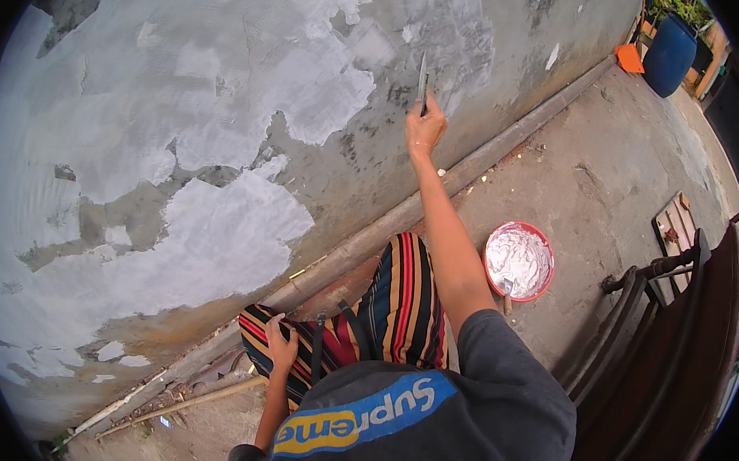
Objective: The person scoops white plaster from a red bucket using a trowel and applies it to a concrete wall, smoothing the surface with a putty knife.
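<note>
Right hand (425,128) fingers clamped on thin metal putty knife (423,78), blade upright against patchy grey wall (222,134); left hand (281,342) fingers curled together on striped knee (399,301).

Wall (225,92) blocks ahead; bare ground (596,178) lies open beyond the red putty bowl (519,261).

The wall (222,134) is rough grey cement, patched with smoother, matt pale filler. The scraper (423,82) in the right hand (425,130) shows a thin metal blade. The round tub (518,261) near the wall's foot is red plastic, coated inside with white paste. The trousers (390,305) are striped cloth. The ground (614,162) is coarse, stained concrete.
</note>
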Motion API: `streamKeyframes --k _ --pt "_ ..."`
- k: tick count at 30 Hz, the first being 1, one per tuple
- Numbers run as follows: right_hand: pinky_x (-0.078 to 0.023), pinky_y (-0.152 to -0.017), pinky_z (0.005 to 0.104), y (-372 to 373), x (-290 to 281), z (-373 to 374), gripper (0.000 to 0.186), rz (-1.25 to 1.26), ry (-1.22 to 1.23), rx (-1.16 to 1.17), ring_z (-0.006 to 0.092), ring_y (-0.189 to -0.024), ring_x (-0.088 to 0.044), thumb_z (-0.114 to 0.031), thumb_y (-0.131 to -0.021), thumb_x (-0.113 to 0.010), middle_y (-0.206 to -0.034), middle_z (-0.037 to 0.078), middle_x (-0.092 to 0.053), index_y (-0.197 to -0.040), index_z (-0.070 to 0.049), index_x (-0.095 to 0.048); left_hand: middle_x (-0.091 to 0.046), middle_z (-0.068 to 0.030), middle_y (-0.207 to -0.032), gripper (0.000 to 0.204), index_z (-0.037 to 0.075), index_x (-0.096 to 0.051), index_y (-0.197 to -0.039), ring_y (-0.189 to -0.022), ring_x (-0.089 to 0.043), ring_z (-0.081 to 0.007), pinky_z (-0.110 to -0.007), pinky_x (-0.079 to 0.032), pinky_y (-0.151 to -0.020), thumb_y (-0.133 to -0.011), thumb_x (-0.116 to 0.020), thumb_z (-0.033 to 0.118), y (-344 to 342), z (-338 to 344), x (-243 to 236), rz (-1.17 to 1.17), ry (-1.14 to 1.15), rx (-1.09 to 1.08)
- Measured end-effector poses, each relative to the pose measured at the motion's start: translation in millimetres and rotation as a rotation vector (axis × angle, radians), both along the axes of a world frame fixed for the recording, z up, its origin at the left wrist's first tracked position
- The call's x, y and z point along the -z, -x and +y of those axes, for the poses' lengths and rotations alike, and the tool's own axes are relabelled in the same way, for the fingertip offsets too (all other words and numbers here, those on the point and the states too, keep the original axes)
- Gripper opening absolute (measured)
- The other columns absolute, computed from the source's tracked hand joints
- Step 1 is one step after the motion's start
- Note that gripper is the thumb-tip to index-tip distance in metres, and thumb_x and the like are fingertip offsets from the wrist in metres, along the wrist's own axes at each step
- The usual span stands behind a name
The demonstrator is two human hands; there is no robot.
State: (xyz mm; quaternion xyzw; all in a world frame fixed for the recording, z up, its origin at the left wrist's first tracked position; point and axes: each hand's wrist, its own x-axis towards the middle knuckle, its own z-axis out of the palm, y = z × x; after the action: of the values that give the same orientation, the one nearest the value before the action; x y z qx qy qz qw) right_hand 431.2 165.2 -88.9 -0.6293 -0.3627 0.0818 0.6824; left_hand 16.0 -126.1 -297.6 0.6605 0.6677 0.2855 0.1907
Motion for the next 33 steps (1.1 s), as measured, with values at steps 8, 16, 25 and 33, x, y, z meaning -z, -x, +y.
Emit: streamKeyframes --k 8,16,25,33 --pt "-0.045 -0.055 0.0296 62 28 -16 0.057 -0.317 -0.31 -0.102 0.0192 -0.059 -0.059 0.004 -0.077 -0.06 -0.109 0.028 -0.064 -0.134 -0.005 -0.054 -0.05 -0.0204 -0.118 0.044 0.003 -0.051 -0.122 -0.116 -0.046 -0.0393 -0.044 -0.035 -0.101 -0.079 -0.062 0.008 -15 15 -1 0.011 0.078 0.047" --pt "-0.047 -0.057 0.0306 -18 0 4 0.049 -0.118 -0.097 0.04 0.0239 -0.065 -0.06 0.004 -0.082 -0.059 -0.099 0.025 -0.066 -0.131 -0.001 -0.055 -0.05 -0.0205 -0.118 0.046 0.004 -0.051 -0.122 -0.116 -0.045 -0.0402 -0.045 -0.035 -0.101 -0.078 -0.063 0.009 -22 17 15 0.112 0.045 0.113" --pt "-0.037 -0.045 0.0297 -4 9 -14 0.042 -0.151 -0.259 -0.087 0.0119 -0.046 -0.039 0.002 -0.085 -0.057 -0.1 0.024 -0.068 -0.126 -0.005 -0.062 -0.051 -0.0188 -0.117 0.045 0.004 -0.053 -0.12 -0.114 -0.047 -0.039 -0.044 -0.037 -0.099 -0.077 -0.064 0.009 -13 16 13 0.115 0.071 0.101" --pt "-0.034 -0.043 0.028 32 36 -12 0.04 -0.291 -0.439 -0.068 0.0091 -0.045 -0.035 0.001 -0.088 -0.056 -0.071 0.017 -0.067 -0.126 -0.007 -0.062 -0.051 -0.0195 -0.118 0.045 0.004 -0.052 -0.12 -0.115 -0.046 -0.0396 -0.045 -0.037 -0.1 -0.077 -0.063 0.009 -14 16 17 0.138 0.074 0.123"
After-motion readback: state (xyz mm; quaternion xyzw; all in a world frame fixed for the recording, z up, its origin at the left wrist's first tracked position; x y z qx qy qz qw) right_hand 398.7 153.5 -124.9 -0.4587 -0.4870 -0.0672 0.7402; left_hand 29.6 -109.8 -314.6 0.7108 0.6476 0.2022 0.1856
